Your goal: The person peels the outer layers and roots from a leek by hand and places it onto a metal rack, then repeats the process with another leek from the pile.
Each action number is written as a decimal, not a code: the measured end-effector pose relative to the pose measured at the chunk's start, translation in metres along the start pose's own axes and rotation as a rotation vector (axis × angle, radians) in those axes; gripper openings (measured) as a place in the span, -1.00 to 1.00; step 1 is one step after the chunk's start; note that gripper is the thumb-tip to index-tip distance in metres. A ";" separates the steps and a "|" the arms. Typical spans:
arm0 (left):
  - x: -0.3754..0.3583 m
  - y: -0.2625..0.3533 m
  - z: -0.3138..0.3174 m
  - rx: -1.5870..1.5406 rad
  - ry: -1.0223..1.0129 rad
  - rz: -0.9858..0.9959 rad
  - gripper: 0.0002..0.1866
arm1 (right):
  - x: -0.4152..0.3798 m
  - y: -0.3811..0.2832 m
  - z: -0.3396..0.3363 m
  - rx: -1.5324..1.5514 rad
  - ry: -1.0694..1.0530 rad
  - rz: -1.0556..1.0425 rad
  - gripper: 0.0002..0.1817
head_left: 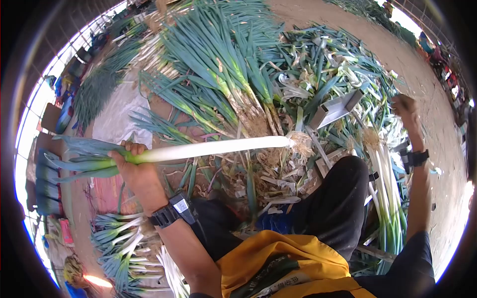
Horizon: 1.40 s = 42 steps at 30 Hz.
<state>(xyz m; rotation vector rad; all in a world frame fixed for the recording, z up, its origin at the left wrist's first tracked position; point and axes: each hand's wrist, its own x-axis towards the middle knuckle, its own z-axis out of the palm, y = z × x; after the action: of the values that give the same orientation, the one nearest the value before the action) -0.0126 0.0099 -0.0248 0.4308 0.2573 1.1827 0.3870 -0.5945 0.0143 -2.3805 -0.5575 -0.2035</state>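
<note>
My left hand [133, 161] is closed around a long green onion [218, 148] just where its white stem turns to green leaves. The stalk lies nearly level across my front, its white shaft bare and its root tuft [300, 143] pointing right. Out to the right, my right hand [406, 108] is raised away from the stalk, over the edge of the leaf pile. Its fingers look curled, but the hand is dark and small, so I cannot make out what is in it.
Untrimmed green onions [213, 54] are heaped ahead, beside a pile of stripped leaves [338, 69]. A metal bracket-like stand [338, 110] rises near my knee. Cleaned onions lie at lower left [121, 243], and another bundle [385, 193] leans by my right leg.
</note>
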 end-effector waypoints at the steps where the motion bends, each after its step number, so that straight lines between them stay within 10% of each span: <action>1: 0.000 -0.001 -0.001 -0.035 -0.047 -0.031 -0.55 | -0.019 -0.049 0.025 0.170 -0.112 0.068 -0.65; 7: -0.004 -0.010 0.010 -0.173 -0.139 -0.134 -0.46 | -0.083 -0.167 0.122 0.493 -0.636 0.089 -0.55; 14: -0.016 -0.011 0.021 -0.148 -0.197 -0.131 -0.43 | -0.085 -0.189 0.152 0.332 -0.436 -0.317 -0.94; 19: -0.001 0.010 0.002 -0.252 -0.254 -0.154 -0.41 | -0.039 -0.083 0.124 0.342 -0.100 0.034 -0.83; 20: -0.003 0.019 0.004 -0.236 -0.198 -0.135 -0.39 | -0.005 0.006 0.112 0.173 -0.115 0.095 -0.84; 21: -0.005 0.025 0.003 -0.219 -0.140 -0.119 -0.38 | 0.007 0.061 0.100 -0.198 0.093 -0.267 -0.66; 23: -0.006 0.023 0.001 -0.168 -0.098 -0.082 -0.36 | -0.002 0.084 0.066 -0.807 0.152 -0.142 -0.22; 28: -0.017 0.001 0.019 -0.125 -0.048 -0.087 -0.34 | -0.040 -0.034 0.077 -0.091 -0.060 -0.033 -0.75; 34: -0.018 -0.018 0.028 -0.117 -0.008 -0.173 -0.32 | -0.108 -0.190 0.148 0.080 -0.292 -0.433 -0.30; 42: -0.009 -0.014 0.006 -0.273 -0.084 -0.226 -0.24 | -0.112 -0.202 0.175 0.239 -0.143 -0.433 -0.66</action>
<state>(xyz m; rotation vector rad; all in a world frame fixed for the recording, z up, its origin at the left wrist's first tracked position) -0.0018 -0.0038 -0.0258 0.2049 0.0667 0.9586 0.1964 -0.3814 -0.0328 -2.0298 -1.1003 -0.1457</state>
